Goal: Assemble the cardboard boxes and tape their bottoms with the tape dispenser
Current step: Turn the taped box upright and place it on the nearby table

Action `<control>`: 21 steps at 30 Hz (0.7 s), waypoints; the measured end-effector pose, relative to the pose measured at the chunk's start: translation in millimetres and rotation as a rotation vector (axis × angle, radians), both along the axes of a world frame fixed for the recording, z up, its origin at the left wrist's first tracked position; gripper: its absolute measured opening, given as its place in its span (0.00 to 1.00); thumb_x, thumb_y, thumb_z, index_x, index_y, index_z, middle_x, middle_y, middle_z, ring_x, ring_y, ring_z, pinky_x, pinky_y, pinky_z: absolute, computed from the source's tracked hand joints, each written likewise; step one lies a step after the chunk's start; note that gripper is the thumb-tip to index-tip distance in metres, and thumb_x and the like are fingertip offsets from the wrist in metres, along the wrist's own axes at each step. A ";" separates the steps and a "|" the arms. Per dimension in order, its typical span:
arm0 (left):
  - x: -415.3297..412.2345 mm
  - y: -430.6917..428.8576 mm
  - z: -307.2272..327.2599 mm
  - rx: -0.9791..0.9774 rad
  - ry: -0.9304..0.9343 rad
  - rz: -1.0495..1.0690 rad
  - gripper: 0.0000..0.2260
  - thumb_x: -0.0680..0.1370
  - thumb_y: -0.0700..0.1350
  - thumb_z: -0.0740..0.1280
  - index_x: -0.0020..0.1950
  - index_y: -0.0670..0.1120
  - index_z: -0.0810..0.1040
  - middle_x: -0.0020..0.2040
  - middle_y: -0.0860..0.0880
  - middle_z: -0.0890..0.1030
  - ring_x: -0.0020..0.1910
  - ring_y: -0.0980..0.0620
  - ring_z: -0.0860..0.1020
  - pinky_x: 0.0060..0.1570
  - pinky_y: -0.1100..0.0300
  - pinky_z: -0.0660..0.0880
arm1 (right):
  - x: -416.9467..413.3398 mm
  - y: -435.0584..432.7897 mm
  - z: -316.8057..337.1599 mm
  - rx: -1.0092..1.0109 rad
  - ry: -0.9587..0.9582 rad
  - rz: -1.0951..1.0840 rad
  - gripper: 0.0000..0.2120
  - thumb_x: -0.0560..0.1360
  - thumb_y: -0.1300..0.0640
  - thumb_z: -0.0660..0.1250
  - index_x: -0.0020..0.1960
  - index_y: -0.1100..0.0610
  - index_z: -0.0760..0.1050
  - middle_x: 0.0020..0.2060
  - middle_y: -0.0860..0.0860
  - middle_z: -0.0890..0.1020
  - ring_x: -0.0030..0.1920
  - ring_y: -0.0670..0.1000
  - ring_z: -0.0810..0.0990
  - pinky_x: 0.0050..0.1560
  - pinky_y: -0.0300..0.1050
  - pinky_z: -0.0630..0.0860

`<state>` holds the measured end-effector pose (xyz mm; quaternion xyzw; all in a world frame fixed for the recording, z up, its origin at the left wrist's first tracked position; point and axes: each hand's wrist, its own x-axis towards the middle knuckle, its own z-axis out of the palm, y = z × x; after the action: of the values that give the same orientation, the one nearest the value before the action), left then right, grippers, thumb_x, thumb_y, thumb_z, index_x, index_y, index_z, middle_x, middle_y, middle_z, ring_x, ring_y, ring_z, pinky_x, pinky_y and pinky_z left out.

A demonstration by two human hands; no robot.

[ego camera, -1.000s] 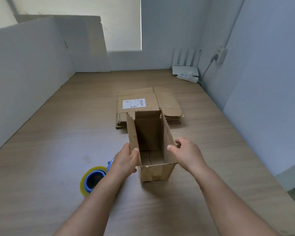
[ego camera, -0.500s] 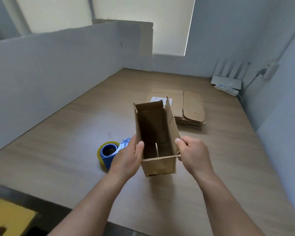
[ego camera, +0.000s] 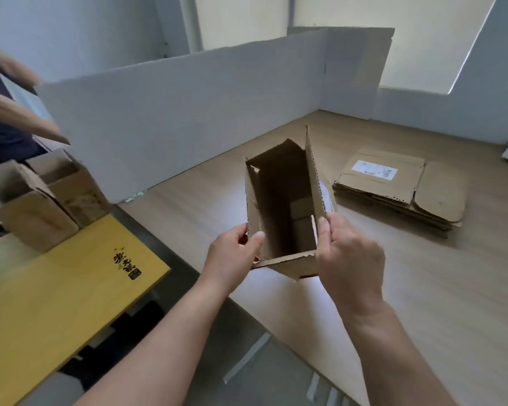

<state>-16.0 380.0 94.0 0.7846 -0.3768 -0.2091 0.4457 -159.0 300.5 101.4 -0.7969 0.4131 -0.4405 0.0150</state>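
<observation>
While both hands pinched its near rim, left hand (ego camera: 232, 256) and right hand (ego camera: 349, 259) flanked the box (ego camera: 279, 200), which stretched lengthwise away.

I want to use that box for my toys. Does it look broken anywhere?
A little. The box held by the left hand and right hand has a ragged, torn near rim, and a small gap lets light through at its far left corner.
</observation>
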 end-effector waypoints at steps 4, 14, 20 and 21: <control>15.7 22.2 0.7 0.000 -0.067 0.104 0.13 0.81 0.43 0.59 0.37 0.40 0.70 0.33 0.46 0.71 0.32 0.51 0.72 0.31 0.62 0.66 | 13.1 12.1 -0.8 0.020 0.035 0.064 0.13 0.74 0.57 0.57 0.35 0.59 0.75 0.25 0.53 0.77 0.20 0.50 0.67 0.31 0.25 0.43; 111.9 151.4 -4.7 0.045 -0.145 0.358 0.14 0.80 0.43 0.58 0.37 0.37 0.67 0.33 0.40 0.71 0.33 0.44 0.67 0.33 0.56 0.61 | 124.7 93.4 -18.7 0.318 0.171 0.329 0.11 0.81 0.55 0.58 0.49 0.59 0.77 0.40 0.56 0.82 0.42 0.61 0.78 0.40 0.50 0.70; 190.7 264.7 -17.5 0.110 -0.170 0.557 0.15 0.81 0.45 0.57 0.39 0.35 0.68 0.34 0.37 0.72 0.32 0.46 0.66 0.32 0.55 0.59 | 225.1 179.7 -17.4 0.349 0.261 0.514 0.09 0.80 0.55 0.57 0.55 0.56 0.75 0.43 0.51 0.79 0.39 0.54 0.70 0.34 0.42 0.61; 203.8 283.4 -20.3 0.123 -0.174 0.586 0.16 0.81 0.45 0.57 0.37 0.37 0.65 0.32 0.40 0.71 0.32 0.46 0.65 0.32 0.55 0.58 | 241.9 194.8 -17.8 0.350 0.277 0.546 0.10 0.81 0.55 0.57 0.57 0.55 0.75 0.44 0.50 0.79 0.40 0.52 0.70 0.32 0.37 0.60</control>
<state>187.8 663.3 73.7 0.9003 -0.1579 -0.0262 0.4047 82.9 495.3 83.5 -0.9154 0.2522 -0.2306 0.2126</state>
